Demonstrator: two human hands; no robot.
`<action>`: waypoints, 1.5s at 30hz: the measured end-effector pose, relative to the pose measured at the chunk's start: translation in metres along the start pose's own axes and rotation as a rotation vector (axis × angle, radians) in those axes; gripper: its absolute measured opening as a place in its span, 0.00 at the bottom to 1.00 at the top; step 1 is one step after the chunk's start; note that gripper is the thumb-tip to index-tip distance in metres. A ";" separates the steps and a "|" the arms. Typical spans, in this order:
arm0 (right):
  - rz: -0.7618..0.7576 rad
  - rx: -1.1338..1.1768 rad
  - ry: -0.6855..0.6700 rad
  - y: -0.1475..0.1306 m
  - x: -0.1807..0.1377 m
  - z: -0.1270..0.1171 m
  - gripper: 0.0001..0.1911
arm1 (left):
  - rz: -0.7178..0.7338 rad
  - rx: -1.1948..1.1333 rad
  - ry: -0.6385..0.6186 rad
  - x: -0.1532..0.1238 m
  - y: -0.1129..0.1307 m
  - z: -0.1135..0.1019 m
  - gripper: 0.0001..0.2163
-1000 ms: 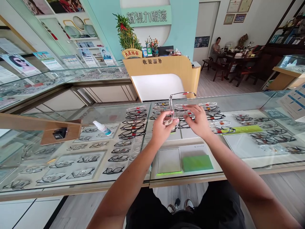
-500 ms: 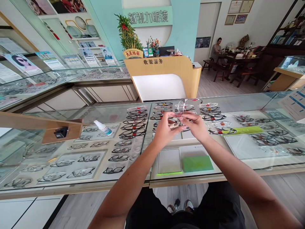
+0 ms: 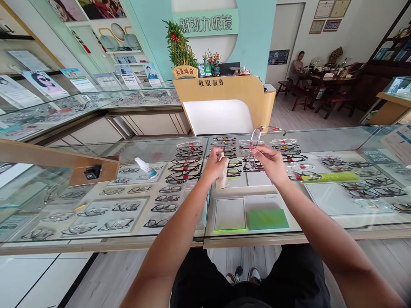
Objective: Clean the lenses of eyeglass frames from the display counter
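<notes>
My right hand [image 3: 271,162] pinches a pair of eyeglasses [image 3: 256,136] near one lens, holding it up above the glass display counter [image 3: 208,205]. One temple of the frame reaches out to the right. To its left, my left hand [image 3: 213,166] is closed on a pale cleaning cloth [image 3: 222,177], which hangs down from the fingers. A gap lies between the two hands. Rows of eyeglass frames [image 3: 184,164] show through the glass below. A white spray bottle [image 3: 146,167] with a blue base stands on the counter to the left.
A wooden shelf piece with a small black box [image 3: 92,172] juts in from the left. Green and white flat boxes [image 3: 268,219] lie inside the counter. Beyond stands a wooden reception desk [image 3: 224,87] with a plant. A person [image 3: 298,66] sits at a far table.
My hands, together before, have moved apart. The left has drawn left with the cloth, while the right keeps the eyeglasses raised. The view has shifted slightly.
</notes>
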State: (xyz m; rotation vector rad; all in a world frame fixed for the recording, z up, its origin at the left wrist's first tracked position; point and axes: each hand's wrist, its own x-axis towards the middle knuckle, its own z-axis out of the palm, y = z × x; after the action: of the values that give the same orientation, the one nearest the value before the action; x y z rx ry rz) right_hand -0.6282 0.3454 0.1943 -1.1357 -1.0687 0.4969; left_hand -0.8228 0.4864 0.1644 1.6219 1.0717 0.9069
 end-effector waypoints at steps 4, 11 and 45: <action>-0.028 -0.005 0.005 0.003 0.002 -0.003 0.13 | 0.189 0.100 0.153 0.006 0.006 -0.020 0.18; -0.031 -0.035 0.044 0.001 0.002 -0.006 0.14 | 0.362 0.421 0.966 0.020 0.013 -0.101 0.23; 0.000 -0.019 0.049 0.000 0.001 -0.008 0.13 | 0.110 0.448 1.076 0.014 0.013 -0.136 0.38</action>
State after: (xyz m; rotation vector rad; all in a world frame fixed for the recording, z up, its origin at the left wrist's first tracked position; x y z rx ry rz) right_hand -0.6211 0.3423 0.1948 -1.1590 -1.0331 0.4571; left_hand -0.9388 0.5391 0.2145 1.5196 2.0297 1.8007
